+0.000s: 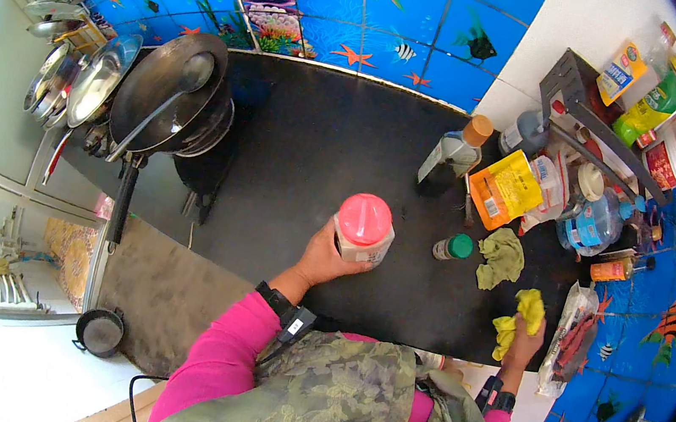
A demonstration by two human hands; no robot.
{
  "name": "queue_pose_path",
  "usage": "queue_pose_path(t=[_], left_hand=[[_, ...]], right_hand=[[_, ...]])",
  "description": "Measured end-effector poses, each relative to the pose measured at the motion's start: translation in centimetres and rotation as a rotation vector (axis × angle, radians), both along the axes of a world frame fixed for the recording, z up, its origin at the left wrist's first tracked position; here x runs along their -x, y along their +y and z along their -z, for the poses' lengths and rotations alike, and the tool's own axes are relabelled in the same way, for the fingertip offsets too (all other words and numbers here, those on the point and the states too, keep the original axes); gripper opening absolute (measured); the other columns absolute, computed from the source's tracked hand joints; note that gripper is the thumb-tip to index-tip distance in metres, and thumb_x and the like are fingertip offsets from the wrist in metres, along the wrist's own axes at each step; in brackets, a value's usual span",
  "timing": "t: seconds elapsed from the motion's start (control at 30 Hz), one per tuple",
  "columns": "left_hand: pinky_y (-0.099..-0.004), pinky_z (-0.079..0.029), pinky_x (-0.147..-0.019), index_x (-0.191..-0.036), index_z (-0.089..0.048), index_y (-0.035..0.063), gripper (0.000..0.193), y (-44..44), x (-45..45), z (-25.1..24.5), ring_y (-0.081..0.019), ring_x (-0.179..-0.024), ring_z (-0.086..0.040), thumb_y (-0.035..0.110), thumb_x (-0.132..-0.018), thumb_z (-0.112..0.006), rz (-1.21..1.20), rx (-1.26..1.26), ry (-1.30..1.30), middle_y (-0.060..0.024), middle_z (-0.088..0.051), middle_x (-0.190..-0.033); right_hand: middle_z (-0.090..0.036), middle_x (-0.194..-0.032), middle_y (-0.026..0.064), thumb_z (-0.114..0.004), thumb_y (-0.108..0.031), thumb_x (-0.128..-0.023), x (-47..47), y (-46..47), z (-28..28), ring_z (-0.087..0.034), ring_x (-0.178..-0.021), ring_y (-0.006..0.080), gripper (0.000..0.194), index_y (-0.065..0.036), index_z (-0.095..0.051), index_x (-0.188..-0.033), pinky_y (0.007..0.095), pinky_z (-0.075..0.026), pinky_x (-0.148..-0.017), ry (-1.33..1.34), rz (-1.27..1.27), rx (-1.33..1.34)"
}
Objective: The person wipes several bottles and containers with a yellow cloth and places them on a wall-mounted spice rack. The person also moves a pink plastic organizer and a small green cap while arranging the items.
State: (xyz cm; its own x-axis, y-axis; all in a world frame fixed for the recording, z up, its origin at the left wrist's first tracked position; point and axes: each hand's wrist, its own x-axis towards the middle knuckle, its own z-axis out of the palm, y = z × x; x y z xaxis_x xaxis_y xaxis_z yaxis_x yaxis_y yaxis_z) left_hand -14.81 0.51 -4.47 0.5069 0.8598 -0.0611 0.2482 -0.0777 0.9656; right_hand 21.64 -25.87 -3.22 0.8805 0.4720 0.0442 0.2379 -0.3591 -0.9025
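Over the black countertop [321,145], my left hand [325,257] grips a clear jar with a pink lid [365,220]. My right hand [525,344] holds a crumpled yellow cloth [519,321] near the counter's right front part. A dull green cloth [501,258] lies crumpled just beyond it. Beside that cloth is a small jar with a green cap [459,246]. Farther back are a dark bottle with an orange cap [451,155] and an orange and yellow packet [505,189].
On the left, a wok [168,92] with a metal ladle [158,117] sits on the stove, its handle sticking out. Metal pans and lids [95,83] stand beyond. At right are a black rack [604,131], a plastic jug [592,225] and a plastic bag [571,338].
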Motion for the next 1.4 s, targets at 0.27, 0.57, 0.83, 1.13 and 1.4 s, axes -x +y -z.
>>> queue_pose_path(t=[0.27, 0.57, 0.83, 1.13, 1.4], left_hand=[[-0.0383, -0.046, -0.095, -0.126, -0.049, 0.0061, 0.082, -0.9, -3.9, -4.9, -0.0299, -0.109, -0.060, 0.027, -0.056, -0.088, 0.120, -0.273, -0.075, -0.0155, -0.061, -0.118], [-0.0403, -0.049, -0.088, -0.118, -0.054, 0.0064, 0.073, -2.5, -3.9, -6.0, -0.0335, -0.103, -0.062, 0.026, -0.055, -0.087, 0.275, -0.279, -0.059, -0.0153, -0.063, -0.111], [-0.0366, -0.043, -0.099, -0.132, -0.042, 0.0038, 0.081, -2.4, -3.1, -5.3, -0.0225, -0.116, -0.055, 0.020, -0.065, -0.084, 0.322, 0.076, -0.382, -0.0114, -0.057, -0.123], [-0.0393, -0.049, -0.095, -0.135, -0.038, 0.0012, 0.077, 0.1, -4.8, -7.5, -0.0246, -0.110, -0.061, 0.011, -0.069, -0.075, 0.176, 0.543, -0.931, -0.0131, -0.059, -0.121], [-0.0381, -0.051, -0.093, -0.134, -0.039, -0.0002, 0.074, 0.7, -4.6, -8.2, -0.0254, -0.108, -0.063, 0.014, -0.070, -0.073, 0.189, 0.558, -0.895, -0.0138, -0.059, -0.121]], right_hand=[[-0.054, -0.128, 0.0162, -0.071, -0.014, -0.077, 9.9, 7.8, -16.2, -0.057, -0.114, 0.0261, 0.051, -0.003, -0.057, -0.124, 0.0374, -0.046, -0.097, 0.095, -0.504, -0.444], [-0.065, -0.107, 0.0130, -0.072, 0.004, -0.070, 15.2, 15.0, -17.7, -0.063, -0.102, 0.0279, 0.042, -0.005, -0.063, -0.109, 0.0361, -0.049, -0.088, -0.293, -0.754, -0.147], [-0.064, -0.107, 0.0038, -0.070, -0.002, -0.084, 14.3, 17.0, -13.0, -0.062, -0.094, 0.0124, 0.038, -0.003, -0.056, -0.120, 0.0279, -0.051, -0.082, 0.596, -0.421, -0.399], [-0.055, -0.128, 0.0201, -0.074, -0.003, -0.079, 16.5, 13.2, -7.7, -0.055, -0.119, 0.0299, 0.053, 0.001, -0.053, -0.127, 0.0367, -0.041, -0.101, -0.218, -0.796, -0.295], [-0.045, -0.143, 0.0168, -0.059, 0.005, -0.086, 16.6, 13.4, -8.9, -0.043, -0.132, 0.0253, 0.051, 0.003, -0.045, -0.135, 0.0360, -0.031, -0.110, 0.335, -0.612, -0.528]])
